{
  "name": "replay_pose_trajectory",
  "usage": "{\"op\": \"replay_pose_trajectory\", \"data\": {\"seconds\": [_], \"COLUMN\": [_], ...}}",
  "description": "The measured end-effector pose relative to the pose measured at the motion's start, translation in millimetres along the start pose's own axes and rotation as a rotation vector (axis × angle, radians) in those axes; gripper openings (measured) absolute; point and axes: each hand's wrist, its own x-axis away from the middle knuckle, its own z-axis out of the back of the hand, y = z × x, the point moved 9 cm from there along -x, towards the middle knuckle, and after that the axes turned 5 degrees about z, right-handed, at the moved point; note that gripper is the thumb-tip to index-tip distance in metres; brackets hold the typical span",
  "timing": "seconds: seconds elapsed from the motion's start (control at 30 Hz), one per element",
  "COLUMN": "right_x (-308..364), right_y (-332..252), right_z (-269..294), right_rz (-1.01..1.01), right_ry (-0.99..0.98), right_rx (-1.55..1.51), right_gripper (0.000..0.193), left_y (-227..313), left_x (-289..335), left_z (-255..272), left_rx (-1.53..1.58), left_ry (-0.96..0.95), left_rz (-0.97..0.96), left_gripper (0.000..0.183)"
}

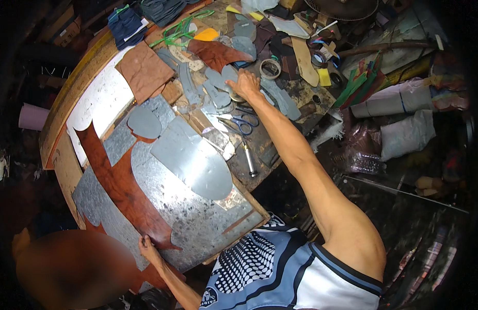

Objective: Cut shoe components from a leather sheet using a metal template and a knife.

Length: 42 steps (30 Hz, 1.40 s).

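Note:
A long, cut-out strip of reddish-brown leather (125, 191) lies across a speckled grey metal sheet. Its lower end is at my left hand (150, 252), whose fingers close on the leather's edge. My right hand (244, 85) reaches to the far side of the bench, with its thumb on a rounded grey template (228, 74); the other fingers are partly hidden. A large grey template with a rounded end (195, 157) and a smaller rounded one (145, 122) rest on the sheet. Blue-handled scissors (241, 124) lie nearer me than my right hand.
A square of brown leather (145, 71) lies at the left back. Tape rolls (270, 68), more grey templates (187, 82) and a metal-shafted tool (249, 157) clutter the bench. Wrapped plastic bundles (394, 103) sit at the right. A blurred brownish shape (76, 268) fills the lower left.

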Motion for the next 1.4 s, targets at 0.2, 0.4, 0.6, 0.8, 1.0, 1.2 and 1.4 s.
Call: {"op": "replay_pose_trajectory", "data": {"seconds": [0.2,0.4,0.6,0.8,1.0,1.2,1.4], "right_x": [-21.0,-44.3,-113.8,-153.2,-168.3,-147.1,-125.4], "right_y": [39.1,41.1,83.0,123.2,141.1,80.3,73.6], "right_z": [-30.2,-5.0,18.4,-23.0,-35.2,14.4,62.8], "right_rz": [-0.211,-0.113,-0.301,-0.5,-0.467,-0.137,-0.164], "right_ry": [-0.1,-0.071,0.107,-0.078,0.094,0.202,0.308], "right_rx": [-0.452,-0.223,-0.184,-0.241,-0.763,-0.774,-1.134], "right_gripper": [0.064,0.043,0.043,0.054,0.034,0.029,0.02], "left_y": [-4.3,3.2,0.0,-4.3,-1.0,7.2,1.6], "left_x": [-2.9,3.0,-0.8,2.3,0.5,7.8,-3.1], "left_z": [4.4,3.7,8.1,10.5,8.1,7.9,-0.3], "left_rx": [0.007,0.003,-0.049,-0.014,-0.045,-0.067,0.093], "left_ry": [0.018,0.049,0.047,0.073,0.089,0.049,-0.047], "left_rz": [-0.026,0.025,-0.011,0.038,0.078,0.066,0.056], "left_gripper": [0.037,0.036,0.037,0.041,0.043,0.034,0.04]}}
